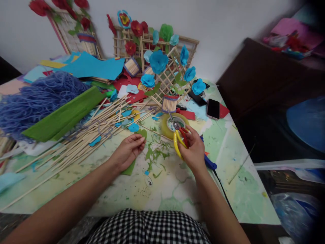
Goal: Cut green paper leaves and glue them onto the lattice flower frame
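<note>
On a green-and-white patterned tabletop (243,203), thin pale wooden sticks (83,144) lie in a loose pile. The person's left hand (130,152) pinches a small green paper leaf (142,133); the right hand (193,149), well apart from it, grips yellow-and-red-handled scissors (179,136) beside a roll of yellowish tape (165,124).

Nearside of both grips, the tabletop (177,200) gives an open lane. Between the left hand (129,150) and right hand (193,149), low green scraps (157,152) litter the passage. Obstructions: stick pile (76,142), left of the left grip; tape roll (165,123) and upright lattice (170,73), beyond the right; blue tool (212,163) and trailing cord (223,186), right of it. Past the cord, the surface opens around one thin stem (242,166).
</note>
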Demonstrator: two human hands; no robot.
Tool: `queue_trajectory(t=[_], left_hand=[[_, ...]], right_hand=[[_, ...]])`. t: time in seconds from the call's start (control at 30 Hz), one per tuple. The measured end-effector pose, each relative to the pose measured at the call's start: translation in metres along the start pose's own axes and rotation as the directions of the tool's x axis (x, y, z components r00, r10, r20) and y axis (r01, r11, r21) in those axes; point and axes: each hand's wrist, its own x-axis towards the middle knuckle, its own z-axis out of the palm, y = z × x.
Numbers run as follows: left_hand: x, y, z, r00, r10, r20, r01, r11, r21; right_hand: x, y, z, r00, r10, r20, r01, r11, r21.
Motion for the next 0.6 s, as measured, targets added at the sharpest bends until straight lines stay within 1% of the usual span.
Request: queue_trajectory(t=[0.07,0.1,0.17,0.23,0.33,0.47,0.6], left_hand=[[-0.004,-0.006,0.002,0.998,-0.056,0.029,0.055,0.998,0.026],[-0.007,-0.009,0.003,0.996,-0.084,0.044,0.082,0.996,0.045],[-0.011,-0.016,0.004,0.989,-0.129,0.078,0.121,0.988,0.094],[-0.015,-0.021,0.004,0.981,-0.157,0.111,0.140,0.979,0.148],[-0.017,-0.026,0.004,0.971,-0.190,0.144,0.154,0.960,0.233],[-0.018,-0.026,0.005,0.964,-0.215,0.160,0.161,0.942,0.295],[-0.018,-0.026,0.004,0.965,-0.188,0.185,0.125,0.943,0.307]], right_hand=[[-0.006,-0.003,0.011,0.993,0.087,0.083,-0.105,0.963,0.249],[-0.009,-0.005,0.017,0.982,0.131,0.137,-0.169,0.933,0.318],[-0.016,-0.008,0.028,0.951,0.208,0.228,-0.284,0.879,0.383],[-0.021,-0.010,0.035,0.920,0.258,0.296,-0.364,0.842,0.397],[-0.025,-0.011,0.041,0.890,0.291,0.351,-0.421,0.819,0.390],[-0.027,-0.010,0.043,0.883,0.292,0.369,-0.428,0.823,0.374],[-0.029,-0.010,0.045,0.877,0.289,0.383,-0.427,0.833,0.351]])
